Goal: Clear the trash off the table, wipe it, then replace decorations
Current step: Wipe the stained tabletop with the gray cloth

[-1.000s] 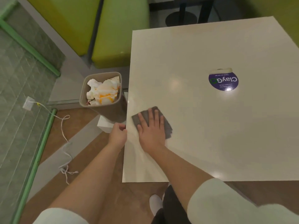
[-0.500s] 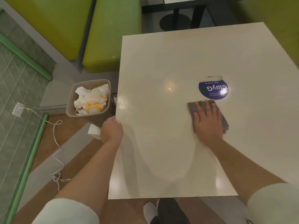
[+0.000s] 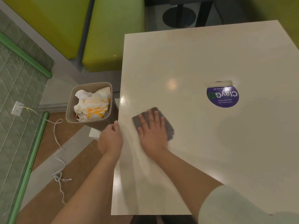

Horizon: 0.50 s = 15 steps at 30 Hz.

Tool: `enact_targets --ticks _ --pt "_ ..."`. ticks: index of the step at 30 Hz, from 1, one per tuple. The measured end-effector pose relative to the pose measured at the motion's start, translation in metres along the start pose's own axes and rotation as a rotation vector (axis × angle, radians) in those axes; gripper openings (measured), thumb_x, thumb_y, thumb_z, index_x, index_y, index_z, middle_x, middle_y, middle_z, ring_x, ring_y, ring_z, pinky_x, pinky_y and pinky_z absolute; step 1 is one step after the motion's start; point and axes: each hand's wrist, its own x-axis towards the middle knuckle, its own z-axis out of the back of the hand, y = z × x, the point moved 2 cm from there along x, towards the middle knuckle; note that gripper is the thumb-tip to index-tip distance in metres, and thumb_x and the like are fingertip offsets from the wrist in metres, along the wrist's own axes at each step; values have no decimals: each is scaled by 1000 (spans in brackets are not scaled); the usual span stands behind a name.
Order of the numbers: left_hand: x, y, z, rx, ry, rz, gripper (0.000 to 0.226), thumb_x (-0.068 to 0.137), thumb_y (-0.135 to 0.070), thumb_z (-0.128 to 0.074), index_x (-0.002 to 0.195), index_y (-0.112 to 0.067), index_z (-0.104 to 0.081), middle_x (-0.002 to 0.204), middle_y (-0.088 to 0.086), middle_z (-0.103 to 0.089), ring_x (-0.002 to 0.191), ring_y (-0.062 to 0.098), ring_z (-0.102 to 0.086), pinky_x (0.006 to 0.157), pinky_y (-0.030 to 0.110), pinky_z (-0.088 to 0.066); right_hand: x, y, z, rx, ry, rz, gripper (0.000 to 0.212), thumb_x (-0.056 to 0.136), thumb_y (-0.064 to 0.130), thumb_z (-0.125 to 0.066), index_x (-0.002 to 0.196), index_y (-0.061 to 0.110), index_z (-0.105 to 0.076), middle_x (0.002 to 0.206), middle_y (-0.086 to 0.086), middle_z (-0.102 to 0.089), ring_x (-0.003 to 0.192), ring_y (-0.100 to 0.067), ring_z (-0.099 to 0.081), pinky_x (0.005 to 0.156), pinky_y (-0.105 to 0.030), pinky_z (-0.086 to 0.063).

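The right hand (image 3: 152,131) lies flat with fingers straight, pressing a grey cloth (image 3: 166,126) onto the white table (image 3: 186,62) near its left edge. The left hand (image 3: 110,139) curls over that edge, gripping it. A purple sticker (image 3: 223,96) sits farther right. Beside the table, a bin (image 3: 71,109) holds crumpled wrappers (image 3: 92,104).

One tabletop (image 3: 202,143). One grey cloth (image 3: 163,122) on it, and one round purple sticker (image 3: 223,97) with one strip of tape (image 3: 218,83) at its far edge. Two hands: one left hand (image 3: 110,139), one right hand (image 3: 152,135). One bin (image 3: 70,113) on the floor, holding several crumpled wrappers (image 3: 92,105), too bunched to count. Two green seat cushions (image 3: 113,38). One wall socket (image 3: 17,108), one white cable (image 3: 56,138). One more table base (image 3: 178,16), possibly, behind.
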Motion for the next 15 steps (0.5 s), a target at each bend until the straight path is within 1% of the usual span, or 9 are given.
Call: enact_targets --ticks 2,4,6,7,9,11,12,13,15 --pt "1 2 0 -11 13 -18 50 101 -52 -29 97 -18 -66 93 4 -65 90 27 -59 73 37 -44 -6 17 -8 31 50 119 60 99 46 -9 155 29 -22 164 -4 -6 151 -26 4 119 -43 9" --pt "6 5 0 -54 44 -34 50 101 -50 -30 84 -16 -63 83 2 -64 82 25 -59 67 35 -43 -4 10 -5 41 58 201 56 100 48 -14 154 34 -25 164 -1 -10 152 -23 2 120 -42 7" --pt "11 7 4 -97 77 -38 53 102 -49 -32 76 -13 -61 74 3 -61 75 23 -57 62 34 -40 2 -19 4 36 27 164 54 101 49 -18 152 37 -28 163 2 -15 152 -21 -2 121 -41 6" --pt "16 8 5 -112 95 -44 53 102 -48 -33 76 -12 -61 74 2 -61 74 22 -57 61 34 -39 6 -40 9 33 -1 75 54 100 50 -17 152 37 -28 163 2 -15 152 -20 -2 121 -40 5" --pt "24 7 5 -158 145 -66 44 103 -43 -35 85 -15 -64 81 -1 -63 79 21 -57 65 34 -41 8 -84 25 15 -70 -126 57 99 51 -14 153 38 -26 164 3 -14 152 -19 -2 122 -39 2" --pt "34 7 1 -193 217 -136 32 103 -35 -39 104 -19 -67 100 -1 -68 96 21 -60 80 38 -49 9 -120 39 -22 -104 -243 60 98 52 -10 154 37 -24 164 3 -14 152 -19 -3 122 -39 0" --pt "37 6 -1 -189 250 -164 31 102 -31 -41 115 -20 -66 111 0 -67 104 21 -60 88 41 -50 12 -133 45 -36 -107 -287 61 97 52 -9 154 36 -23 164 3 -13 152 -19 -3 122 -39 1" --pt "43 7 -3 -185 281 -175 31 102 -29 -42 122 -20 -64 118 0 -65 109 21 -59 93 44 -50 17 -140 48 -45 -116 -339 61 97 51 -9 155 35 -22 164 2 -13 152 -20 -2 122 -39 0" --pt "49 10 -8 -215 325 -170 31 101 -28 -44 125 -23 -61 122 0 -64 110 20 -59 95 47 -50 28 -140 48 -41 -159 -475 60 98 48 -12 155 33 -22 164 -1 -14 151 -23 -4 122 -43 -2"
